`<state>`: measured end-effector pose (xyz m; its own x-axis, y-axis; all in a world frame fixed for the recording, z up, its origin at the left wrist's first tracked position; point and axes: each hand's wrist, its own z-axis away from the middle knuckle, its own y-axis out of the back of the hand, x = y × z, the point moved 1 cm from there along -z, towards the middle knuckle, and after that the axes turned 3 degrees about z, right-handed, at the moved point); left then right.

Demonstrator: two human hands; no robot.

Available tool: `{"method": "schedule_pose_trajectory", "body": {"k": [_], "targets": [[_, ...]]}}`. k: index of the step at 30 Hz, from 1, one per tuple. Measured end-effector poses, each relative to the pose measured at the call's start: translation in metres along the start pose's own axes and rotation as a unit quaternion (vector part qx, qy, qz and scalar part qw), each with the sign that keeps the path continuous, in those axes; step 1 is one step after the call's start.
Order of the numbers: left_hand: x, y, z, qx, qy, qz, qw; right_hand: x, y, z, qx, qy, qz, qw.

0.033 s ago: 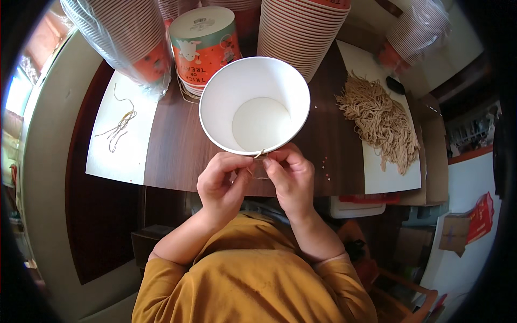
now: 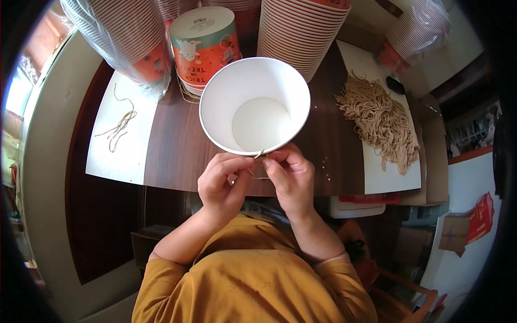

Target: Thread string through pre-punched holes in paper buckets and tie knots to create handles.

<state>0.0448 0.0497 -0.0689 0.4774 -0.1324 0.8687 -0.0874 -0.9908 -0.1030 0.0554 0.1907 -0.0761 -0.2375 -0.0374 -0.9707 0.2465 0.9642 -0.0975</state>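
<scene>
A white-lined paper bucket stands in front of me, its mouth tilted toward me. At its near rim, my left hand and my right hand face each other, fingertips pinched. Between them runs a thin tan cord, which passes at the rim; a loop of it hangs below the fingers. Both hands are closed on this cord. The bucket's near outer wall is hidden from view.
Behind stands an upturned orange-and-green bucket with cord around its lower edge. Tall bucket stacks rise beside it, one wrapped in clear plastic. A heap of tan cords lies right; a few loose cords lie left.
</scene>
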Motion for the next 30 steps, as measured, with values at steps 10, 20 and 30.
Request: {"method": "schedule_pose_trajectory", "body": {"k": [10,20,30], "targets": [[-0.004,-0.005,0.004,-0.022,0.023,-0.050,0.998,-0.007,0.002,-0.001,-0.050,-0.104,-0.080,0.990],[-0.002,0.002,-0.005,0.000,0.284,0.274,0.919,-0.005,0.010,-0.002,-0.054,-0.048,0.016,0.997],[0.000,-0.005,-0.002,0.016,0.274,0.296,0.915,-0.024,0.008,0.008,-0.027,0.114,0.190,0.975]]}}
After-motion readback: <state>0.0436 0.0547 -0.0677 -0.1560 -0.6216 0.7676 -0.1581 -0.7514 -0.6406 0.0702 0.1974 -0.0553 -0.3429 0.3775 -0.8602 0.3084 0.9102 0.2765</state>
